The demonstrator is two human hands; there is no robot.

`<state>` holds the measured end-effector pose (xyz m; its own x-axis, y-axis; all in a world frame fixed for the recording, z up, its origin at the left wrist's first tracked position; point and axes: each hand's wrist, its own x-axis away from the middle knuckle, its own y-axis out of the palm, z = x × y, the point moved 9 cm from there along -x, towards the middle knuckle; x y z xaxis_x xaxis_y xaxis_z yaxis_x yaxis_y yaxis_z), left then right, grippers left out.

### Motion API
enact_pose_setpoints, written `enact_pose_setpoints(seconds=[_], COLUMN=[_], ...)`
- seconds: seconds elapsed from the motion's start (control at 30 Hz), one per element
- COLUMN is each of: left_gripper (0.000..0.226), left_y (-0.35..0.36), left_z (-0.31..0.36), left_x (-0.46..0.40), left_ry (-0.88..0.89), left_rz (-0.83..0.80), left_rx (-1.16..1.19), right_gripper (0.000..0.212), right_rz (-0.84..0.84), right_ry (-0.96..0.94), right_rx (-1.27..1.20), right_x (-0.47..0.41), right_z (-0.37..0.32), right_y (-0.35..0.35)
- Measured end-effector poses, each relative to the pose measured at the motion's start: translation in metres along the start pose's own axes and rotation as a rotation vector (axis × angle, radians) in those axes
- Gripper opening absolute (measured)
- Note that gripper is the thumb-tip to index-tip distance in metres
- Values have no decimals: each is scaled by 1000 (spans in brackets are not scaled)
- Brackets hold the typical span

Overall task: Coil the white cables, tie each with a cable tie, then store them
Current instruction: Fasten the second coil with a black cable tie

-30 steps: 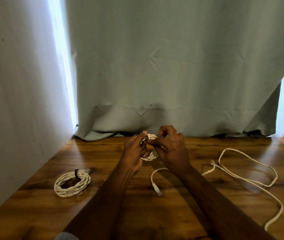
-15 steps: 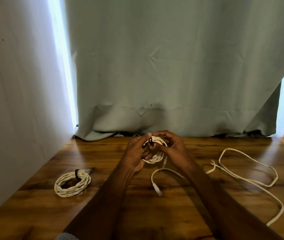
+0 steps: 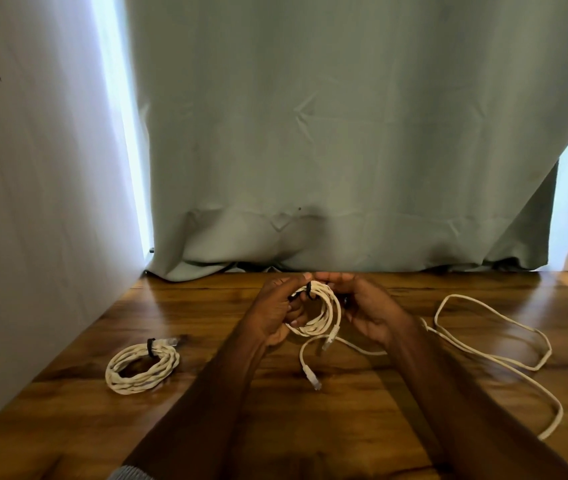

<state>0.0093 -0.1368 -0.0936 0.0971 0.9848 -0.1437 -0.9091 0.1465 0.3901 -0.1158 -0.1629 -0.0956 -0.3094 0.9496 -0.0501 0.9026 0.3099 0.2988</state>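
The tabletop is glossy dark wood with strong grain. Near its left edge lies a coiled white cable, bound by a black tie. A loose white cable sprawls in open loops toward the right edge, one plug end lying near the middle.

Two coiled cables, each black-tied; seemingly one loose cable; two hands.

The table is glossy, dark-grained wood. At the far side hangs a matt, creased cloth curtain. The white cables look smooth, matt plastic, one bound by a black tie.
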Motion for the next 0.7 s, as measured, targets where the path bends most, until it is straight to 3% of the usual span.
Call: enact_pose_setpoints(seconds=[0.1, 0.27, 0.47, 0.6, 0.7], left_gripper=[36, 27, 25, 32, 32], left_y=[6, 7, 10, 17, 13], left_z=[-4, -4, -10, -18, -22], left_x=[2, 0, 1, 3, 1], left_ry=[-25, -15, -69, -104, -124], left_rz=[-49, -80, -105, -159, -137], left_rx=[-30, -20, -77, -136, -152], right_gripper=[28, 23, 40, 9, 2], right_rz=[-10, -15, 107, 231, 291], right_ry=[9, 1, -99, -245, -453], right_rx=[-21, -48, 125, 299, 502], right_x=[1, 4, 5, 10, 14], right_z=[-1, -10, -17, -29, -45], right_y=[-6, -6, -9, -13, -9])
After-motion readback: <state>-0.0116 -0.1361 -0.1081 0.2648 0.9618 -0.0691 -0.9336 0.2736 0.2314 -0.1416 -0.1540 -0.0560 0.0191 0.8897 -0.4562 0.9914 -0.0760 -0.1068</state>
